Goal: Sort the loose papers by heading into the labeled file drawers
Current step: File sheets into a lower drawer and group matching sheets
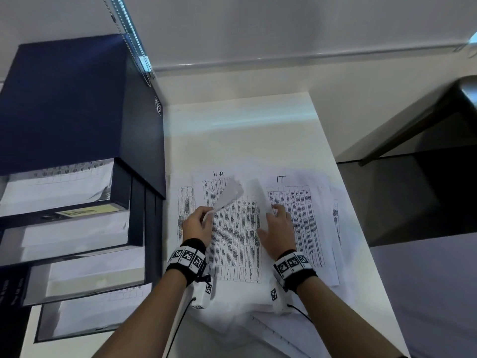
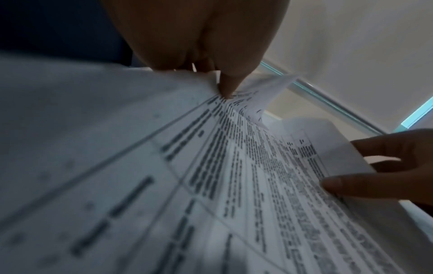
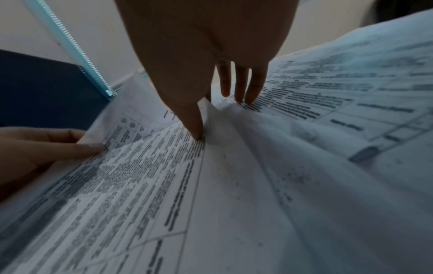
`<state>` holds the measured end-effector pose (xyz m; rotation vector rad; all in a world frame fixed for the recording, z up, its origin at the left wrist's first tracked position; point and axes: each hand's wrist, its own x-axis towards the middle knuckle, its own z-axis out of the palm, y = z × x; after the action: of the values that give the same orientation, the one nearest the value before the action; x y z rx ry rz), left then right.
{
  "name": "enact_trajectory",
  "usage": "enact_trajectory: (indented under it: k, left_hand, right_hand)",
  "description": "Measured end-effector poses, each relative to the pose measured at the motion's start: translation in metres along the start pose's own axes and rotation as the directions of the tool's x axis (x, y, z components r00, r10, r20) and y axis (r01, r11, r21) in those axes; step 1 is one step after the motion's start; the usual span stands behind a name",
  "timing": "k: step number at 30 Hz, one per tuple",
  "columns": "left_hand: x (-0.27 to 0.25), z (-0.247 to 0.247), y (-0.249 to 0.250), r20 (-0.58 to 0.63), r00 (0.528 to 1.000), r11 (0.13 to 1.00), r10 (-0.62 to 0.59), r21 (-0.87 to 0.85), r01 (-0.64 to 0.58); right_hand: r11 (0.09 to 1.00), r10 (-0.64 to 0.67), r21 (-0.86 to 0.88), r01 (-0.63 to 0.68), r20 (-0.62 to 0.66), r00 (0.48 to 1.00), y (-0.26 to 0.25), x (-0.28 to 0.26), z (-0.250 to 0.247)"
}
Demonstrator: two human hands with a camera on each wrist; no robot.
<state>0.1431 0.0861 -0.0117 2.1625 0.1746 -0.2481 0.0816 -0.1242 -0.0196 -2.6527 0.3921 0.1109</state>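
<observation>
Printed table sheets lie spread on a white table (image 1: 245, 140). A sheet headed "HR" (image 1: 214, 184) lies at the left and one headed "IT" (image 1: 304, 215) at the right. Over them lies a middle sheet (image 1: 237, 244) with both upper corners curled up, so its heading is hidden. My left hand (image 1: 207, 211) pinches its left edge (image 2: 211, 79) between thumb and fingers. My right hand (image 1: 271, 218) holds its right edge: the thumb (image 3: 196, 133) lies on top and the fingers (image 3: 241, 92) reach beyond onto the IT sheet. A dark blue file cabinet (image 1: 77, 99) stands at the left.
Several cabinet drawers (image 1: 77, 236) stand pulled out in steps with papers inside; the top one carries a yellow label (image 1: 87, 210). More papers (image 1: 258, 319) overhang the table's near edge. The table's right edge (image 1: 348, 202) drops to a dark floor. A blind chain (image 1: 134, 50) hangs above the cabinet.
</observation>
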Motion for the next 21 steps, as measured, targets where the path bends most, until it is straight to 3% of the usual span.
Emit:
enact_trajectory:
  k: [3, 6, 9, 12, 15, 18, 21]
  left_hand:
    - [-0.001, -0.001, 0.009, 0.050, 0.999, 0.998, 0.000, -0.061, 0.003]
    - [0.005, 0.005, 0.019, 0.083, 0.996, 0.976, -0.030, -0.213, 0.047]
    - [0.012, 0.015, 0.029, 0.152, 0.986, 0.951, -0.069, -0.287, 0.111]
    - [0.010, 0.028, 0.044, 0.310, 0.949, 0.938, -0.067, -0.306, 0.166]
    - [0.003, 0.050, 0.052, 0.428, 0.902, 0.991, -0.055, -0.084, 0.101]
    - [0.000, 0.066, 0.048, 0.391, 0.908, 0.989, -0.148, 0.041, 0.143]
    - [-0.001, 0.071, 0.047, 0.369, 0.905, 0.976, -0.214, 0.038, 0.215]
  right_hand:
    - [0.962, 0.103, 0.250, -0.108, 0.036, 0.994, 0.007, 0.005, 0.002]
    - [0.776, 0.273, 0.563, -0.286, 0.108, 0.956, 0.012, 0.013, -0.009]
    - [0.682, 0.321, 0.661, -0.314, 0.116, 0.940, 0.020, 0.019, -0.036]
    - [0.756, 0.347, 0.579, -0.307, 0.043, 0.937, 0.043, 0.026, -0.052]
    - [0.896, 0.372, 0.294, -0.333, -0.086, 0.924, 0.068, 0.032, -0.060]
    - [0.925, 0.353, 0.164, -0.342, -0.044, 0.935, 0.082, 0.035, -0.063]
    - [0.947, 0.308, 0.102, -0.305, -0.017, 0.951, 0.087, 0.034, -0.060]
